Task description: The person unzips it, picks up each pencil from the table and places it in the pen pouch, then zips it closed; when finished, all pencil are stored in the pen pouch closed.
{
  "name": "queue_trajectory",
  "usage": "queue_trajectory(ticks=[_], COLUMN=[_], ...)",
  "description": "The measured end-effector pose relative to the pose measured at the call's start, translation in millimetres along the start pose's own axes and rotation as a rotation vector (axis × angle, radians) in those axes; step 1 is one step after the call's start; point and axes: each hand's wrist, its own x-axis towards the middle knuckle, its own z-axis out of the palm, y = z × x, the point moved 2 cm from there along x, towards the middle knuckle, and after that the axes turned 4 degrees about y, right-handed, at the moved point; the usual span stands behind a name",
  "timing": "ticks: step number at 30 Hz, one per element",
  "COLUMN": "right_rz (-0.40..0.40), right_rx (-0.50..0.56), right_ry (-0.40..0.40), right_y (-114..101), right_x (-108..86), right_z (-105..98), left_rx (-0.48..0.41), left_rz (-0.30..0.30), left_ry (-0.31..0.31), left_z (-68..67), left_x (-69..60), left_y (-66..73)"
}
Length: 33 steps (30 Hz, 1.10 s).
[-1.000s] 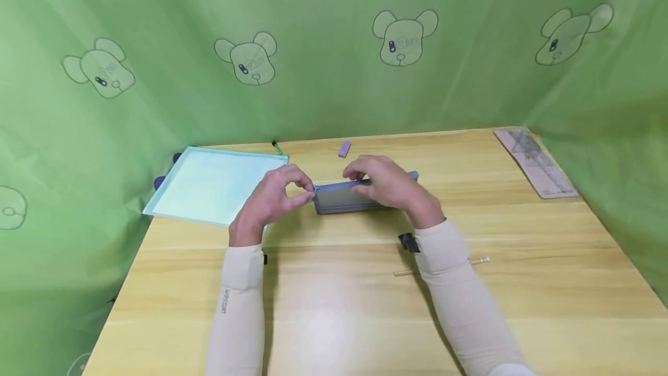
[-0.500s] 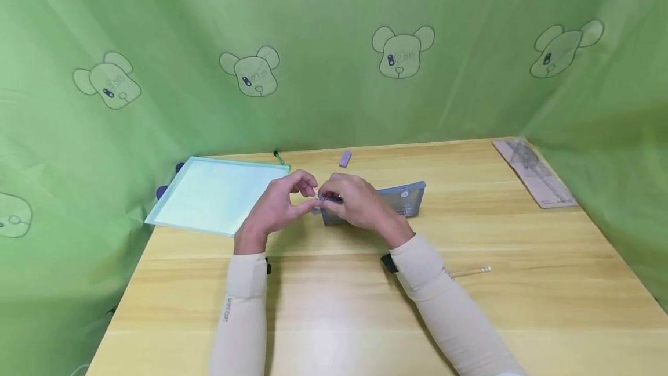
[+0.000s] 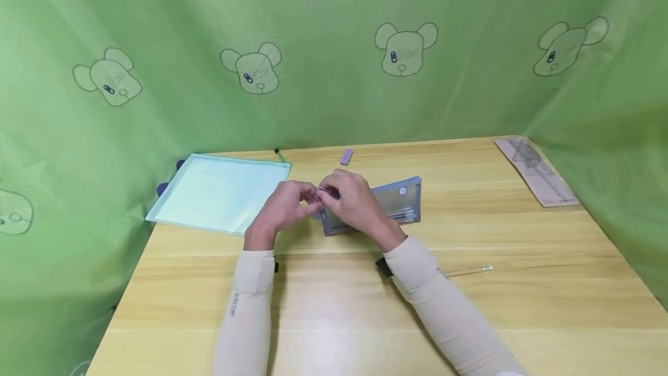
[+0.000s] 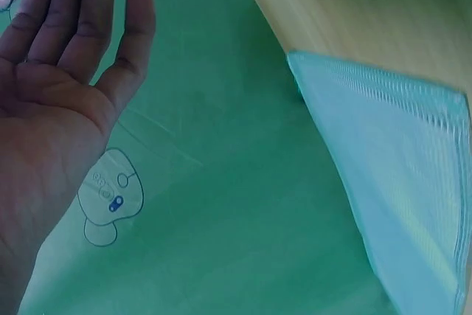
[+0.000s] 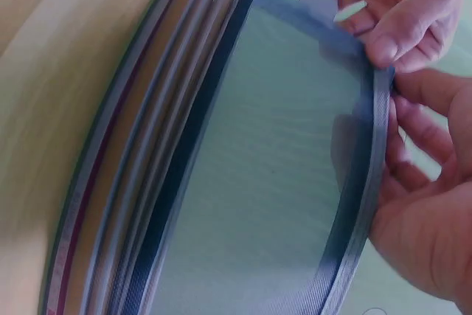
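A translucent mesh pencil case (image 3: 396, 202) with blue-grey edging stands on its long side at the middle of the table. Through its wall, several long thin items like pencils or pens (image 5: 158, 108) show along the bottom in the right wrist view. My left hand (image 3: 287, 205) pinches the case's upper left corner between thumb and fingers. Close beside it, my right hand (image 3: 352, 199) pinches the zip edge (image 5: 376, 130) near that same corner. The fingers hide the zip pull. In the left wrist view, the left palm (image 4: 51, 116) faces the camera, with the fingertips partly cut off.
A light-blue mesh zip folder (image 3: 224, 190) lies on the left, dark purple shapes (image 3: 163, 189) peeking from under it. A purple eraser (image 3: 347, 157) lies behind the case. At the right are a pencil (image 3: 467, 272), partly under the right arm, and a pink card with clear rulers (image 3: 537, 173).
My right hand has moved left along the case's top edge, from its middle to the corner beside my left hand. More of the case's right part shows, and its face leans more into view.
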Motion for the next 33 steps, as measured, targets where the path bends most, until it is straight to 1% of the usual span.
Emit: queue_trajectory(ticks=[3, 6, 9, 12, 17, 21, 24, 27, 29, 31, 33], right_rz=[0.063, 0.152, 0.253, 0.33, 0.413, 0.477, 0.502, 0.495, 0.485, 0.486, 0.49], right_rx=[-0.014, -0.038, -0.077, -0.103, -0.112, -0.121, -0.124, -0.124, -0.09, -0.034, 0.024], right_ry=[0.058, 0.055, -0.017, -0.099, -0.19, -0.235, -0.255, -0.252, -0.254, -0.26, -0.273], right_y=[2, 8, 17, 29, 51, 69, 80, 86, 86, 84, 82], right_x=[0.9, 1.2, 0.6, -0.7, -4.9, -13.2, -20.0, -24.3, -25.1, -24.4, -23.5], right_z=[-3, -11, -26, -44, -83, -115, -132, -141, -142, -140, -137], left_rx=[0.003, 0.029, 0.056, 0.079, 0.082, 0.079, 0.075, 0.066, 0.057, 0.032, -0.001], left_rz=[0.009, 0.014, -0.002, -0.006, 0.002, 0.0, -0.016, -0.02, -0.011, 0.003, 0.003], left_ry=[0.028, 0.064, 0.077, 0.067, 0.052, 0.05, 0.049, 0.024, -0.001, -0.026, -0.046], left_z=[-0.3, -4.8, -10.3, -14.5, -20.9, -24.9, -26.9, -26.2, -24.2, -21.7, -19.0], left_x=[-0.1, -2.6, -5.7, -7.7, -11.1, -14.2, -16.3, -16.3, -15.1, -13.8, -12.9], left_y=[0.9, 0.1, -2.1, -5.2, -8.9, -11.1, -12.2, -10.4, -7.8, -5.7, -4.7])
